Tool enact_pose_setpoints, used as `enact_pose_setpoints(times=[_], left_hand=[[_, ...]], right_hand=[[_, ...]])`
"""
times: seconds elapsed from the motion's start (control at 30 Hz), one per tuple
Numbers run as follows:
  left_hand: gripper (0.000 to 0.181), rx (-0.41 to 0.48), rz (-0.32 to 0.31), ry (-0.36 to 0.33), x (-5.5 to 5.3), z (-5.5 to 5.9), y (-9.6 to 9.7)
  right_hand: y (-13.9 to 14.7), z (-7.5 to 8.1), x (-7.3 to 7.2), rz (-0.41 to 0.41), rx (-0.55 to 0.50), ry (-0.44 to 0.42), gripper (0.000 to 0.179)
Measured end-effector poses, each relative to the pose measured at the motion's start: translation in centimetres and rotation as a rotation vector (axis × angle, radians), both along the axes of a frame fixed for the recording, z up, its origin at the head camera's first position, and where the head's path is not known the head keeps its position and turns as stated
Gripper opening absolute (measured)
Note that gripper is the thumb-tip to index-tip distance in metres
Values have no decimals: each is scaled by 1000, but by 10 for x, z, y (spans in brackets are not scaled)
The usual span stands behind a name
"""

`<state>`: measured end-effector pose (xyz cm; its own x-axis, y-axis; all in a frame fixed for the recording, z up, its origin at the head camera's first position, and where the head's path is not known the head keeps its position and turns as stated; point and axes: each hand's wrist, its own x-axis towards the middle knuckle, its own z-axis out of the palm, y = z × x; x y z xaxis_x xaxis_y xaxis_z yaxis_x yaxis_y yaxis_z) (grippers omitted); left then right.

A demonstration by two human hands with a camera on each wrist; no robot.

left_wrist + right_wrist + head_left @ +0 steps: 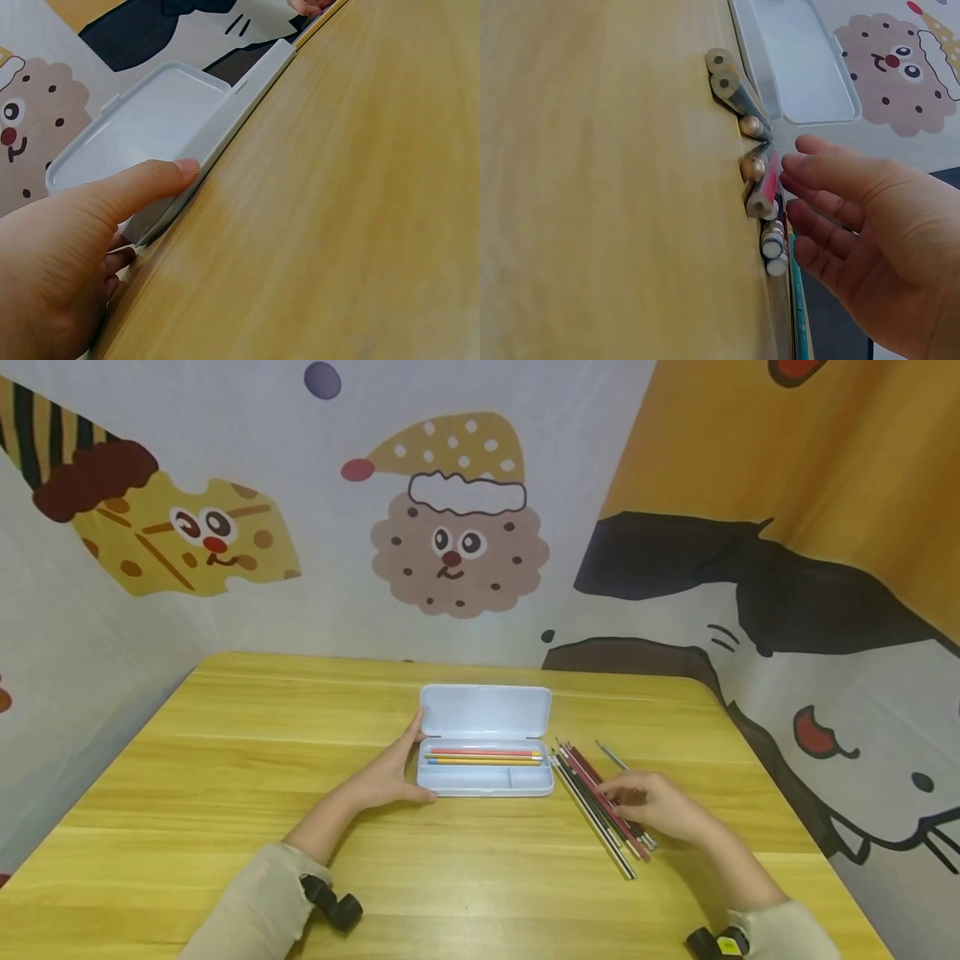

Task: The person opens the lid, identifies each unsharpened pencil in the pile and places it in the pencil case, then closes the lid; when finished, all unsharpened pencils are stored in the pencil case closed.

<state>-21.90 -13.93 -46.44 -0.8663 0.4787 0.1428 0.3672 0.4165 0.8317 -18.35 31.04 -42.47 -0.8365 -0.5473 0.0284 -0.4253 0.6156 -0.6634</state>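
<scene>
A white pencil case (457,783) lies with its lid raised in the middle of the table. Red and yellow pencils (483,762) lie lengthwise inside its back compartment. My left hand (386,775) holds the left end of the case, thumb at the front side and fingers round the far side; the left wrist view shows the thumb (161,178) on its front wall. To the right of the case is a loose pile of pencils (588,806). Over this pile my right hand (660,803) hovers with loosely bent fingers; in the right wrist view nothing shows between them.
A single blue pencil (611,755) lies apart, beyond the right hand. The wooden table (225,793) reaches back to a hanging cloth (300,627) printed with cartoon figures. In the case's front half, a divider (511,778) separates two compartments.
</scene>
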Motion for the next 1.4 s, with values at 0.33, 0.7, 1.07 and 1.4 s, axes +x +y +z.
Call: enact_pose_setpoints(times=[0.33, 0.7, 1.07, 1.4], left_hand=[[137, 13, -3, 2, 4, 6, 1], [139, 12, 1, 12, 1, 0, 0], [138, -8, 9, 3, 0, -1, 1], [138, 25, -7, 27, 1, 0, 0]], right_hand=[[-4, 4, 3, -20, 15, -73, 29], [-7, 0, 2, -11, 18, 14, 36], [-8, -2, 1, 7, -11, -52, 30], [-13, -1, -3, -10, 64, -31, 23]])
